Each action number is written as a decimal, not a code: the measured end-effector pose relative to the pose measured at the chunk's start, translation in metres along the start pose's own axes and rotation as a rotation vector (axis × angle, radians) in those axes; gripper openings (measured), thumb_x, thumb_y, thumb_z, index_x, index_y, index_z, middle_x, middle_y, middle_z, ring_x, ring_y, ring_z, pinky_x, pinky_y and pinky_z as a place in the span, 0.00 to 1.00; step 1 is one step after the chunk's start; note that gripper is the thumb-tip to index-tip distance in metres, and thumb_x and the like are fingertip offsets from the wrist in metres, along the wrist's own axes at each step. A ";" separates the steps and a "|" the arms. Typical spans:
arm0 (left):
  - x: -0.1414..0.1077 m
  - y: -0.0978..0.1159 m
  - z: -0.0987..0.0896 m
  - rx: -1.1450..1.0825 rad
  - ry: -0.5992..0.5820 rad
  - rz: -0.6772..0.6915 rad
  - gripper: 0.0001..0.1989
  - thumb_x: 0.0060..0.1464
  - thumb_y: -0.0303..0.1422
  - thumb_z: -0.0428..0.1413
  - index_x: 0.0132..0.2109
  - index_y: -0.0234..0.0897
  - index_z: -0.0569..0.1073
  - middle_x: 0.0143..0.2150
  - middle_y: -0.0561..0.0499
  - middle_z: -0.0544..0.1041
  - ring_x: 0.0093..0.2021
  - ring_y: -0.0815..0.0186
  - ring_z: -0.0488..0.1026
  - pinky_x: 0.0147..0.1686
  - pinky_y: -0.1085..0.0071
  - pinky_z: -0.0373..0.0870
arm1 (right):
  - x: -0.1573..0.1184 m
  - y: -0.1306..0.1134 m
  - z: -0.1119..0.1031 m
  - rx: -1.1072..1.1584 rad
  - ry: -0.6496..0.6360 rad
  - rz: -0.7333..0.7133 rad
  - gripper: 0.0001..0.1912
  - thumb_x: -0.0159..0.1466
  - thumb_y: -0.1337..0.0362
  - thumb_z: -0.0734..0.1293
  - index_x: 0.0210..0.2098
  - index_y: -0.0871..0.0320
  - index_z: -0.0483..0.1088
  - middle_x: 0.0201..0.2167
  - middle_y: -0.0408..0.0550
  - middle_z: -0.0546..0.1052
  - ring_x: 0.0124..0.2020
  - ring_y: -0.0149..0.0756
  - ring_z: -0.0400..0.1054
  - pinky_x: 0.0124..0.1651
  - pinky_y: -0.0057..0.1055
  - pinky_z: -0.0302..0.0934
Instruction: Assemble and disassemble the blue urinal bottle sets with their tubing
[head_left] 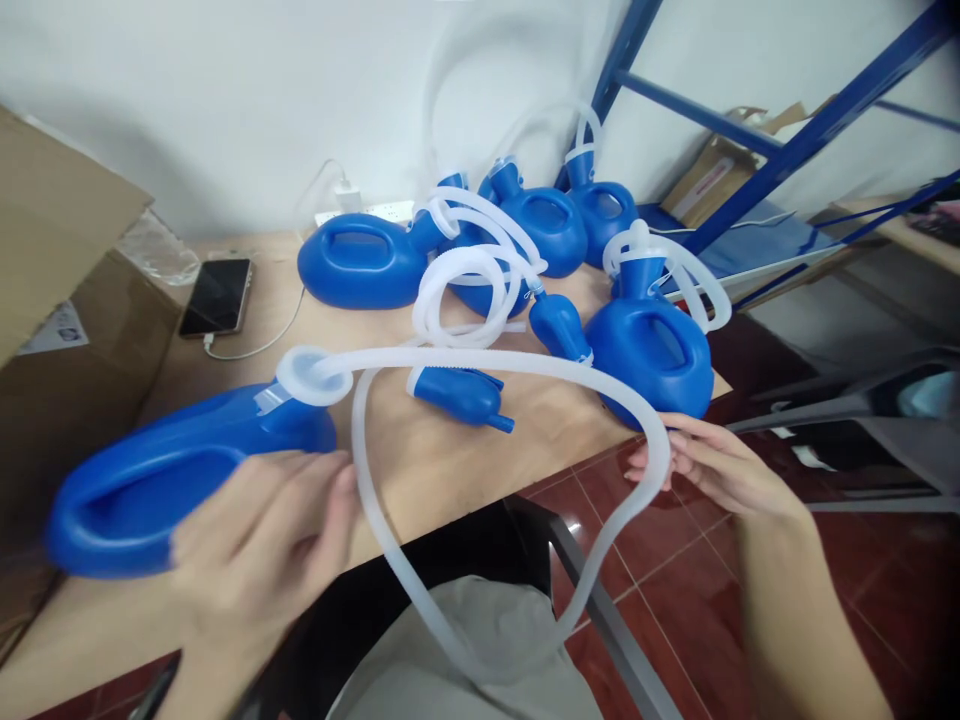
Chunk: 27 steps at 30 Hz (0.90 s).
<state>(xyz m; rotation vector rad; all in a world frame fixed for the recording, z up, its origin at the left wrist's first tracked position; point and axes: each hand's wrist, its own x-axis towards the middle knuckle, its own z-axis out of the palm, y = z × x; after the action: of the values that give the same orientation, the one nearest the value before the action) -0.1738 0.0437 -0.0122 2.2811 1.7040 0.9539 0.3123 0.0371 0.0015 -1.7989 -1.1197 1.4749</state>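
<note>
A blue portable urinal bottle (217, 430) lies on its side at the table's left, with a whitish cap (315, 375) on its neck. A translucent plastic hose (517, 360) runs from this cap in a wide loop over the table edge and my lap. My left hand (262, 530), fingers curled, is beside the bottle's near side; what is inside its fingers is hidden. At the right of the loop, my right hand (720, 470) has its fingers round the hose. A small blue funnel-shaped piece (461, 395) lies within the loop.
Several more blue urinal bottles (360, 260) with coiled hoses (465, 290) stand farther back. Another blue piece (559, 325) rests among them. A phone (217, 297) charges at the left near a cardboard box (67, 240). A blue metal shelf (697, 115) rises at the right.
</note>
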 end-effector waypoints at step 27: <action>0.131 0.033 0.100 0.386 -0.478 -0.151 0.30 0.68 0.25 0.47 0.74 0.23 0.59 0.57 0.27 0.80 0.58 0.38 0.80 0.56 0.44 0.78 | 0.084 -0.053 0.144 -0.543 -0.081 -0.941 0.36 0.67 0.48 0.77 0.71 0.43 0.67 0.72 0.54 0.67 0.75 0.57 0.62 0.76 0.63 0.60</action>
<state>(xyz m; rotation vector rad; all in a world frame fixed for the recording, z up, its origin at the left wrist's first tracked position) -0.0703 0.1758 -0.0227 2.2921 1.9106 0.0307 0.1634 0.1230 -0.0320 -1.1621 -2.1541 0.7033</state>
